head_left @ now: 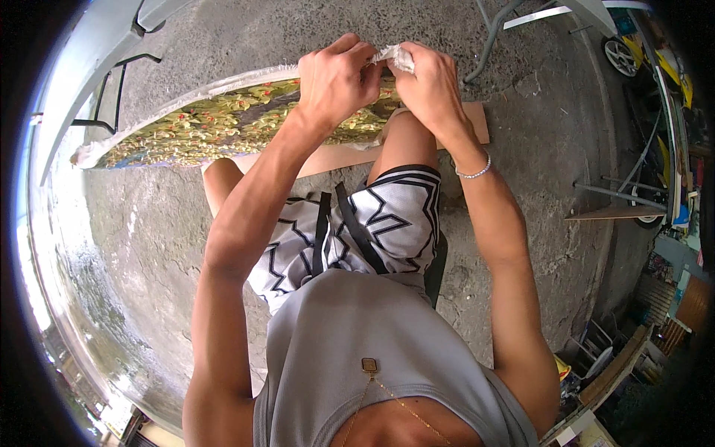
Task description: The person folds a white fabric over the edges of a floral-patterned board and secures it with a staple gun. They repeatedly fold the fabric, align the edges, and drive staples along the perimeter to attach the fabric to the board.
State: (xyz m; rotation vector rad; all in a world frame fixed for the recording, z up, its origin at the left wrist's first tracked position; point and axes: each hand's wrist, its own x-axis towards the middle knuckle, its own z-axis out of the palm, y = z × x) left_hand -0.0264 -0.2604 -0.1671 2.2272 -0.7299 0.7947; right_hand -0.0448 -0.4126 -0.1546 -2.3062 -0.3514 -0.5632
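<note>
A long canvas painting (216, 123) with thick yellow-green blossoms and small red spots lies across in front of my knees. Its far side has a frayed white fabric edge (223, 86). My left hand (335, 83) is closed on that edge near the canvas's right end, fingers curled and partly hidden. Close beside it, my right hand (430, 83) pinches a bunched, ragged white end of the canvas fabric (395, 56) between thumb and fingers. A short stretch of this fabric shows between the two hands. Part of the painting is hidden behind my hands and forearms.
A flat tan board (316, 162) lies under the painting on the rough concrete floor (156, 246). Grey table parts with metal legs (495, 41) stand at the far right and far left (93, 71). Toy-like yellow wheeled vehicles (622, 56) and clutter line the right side.
</note>
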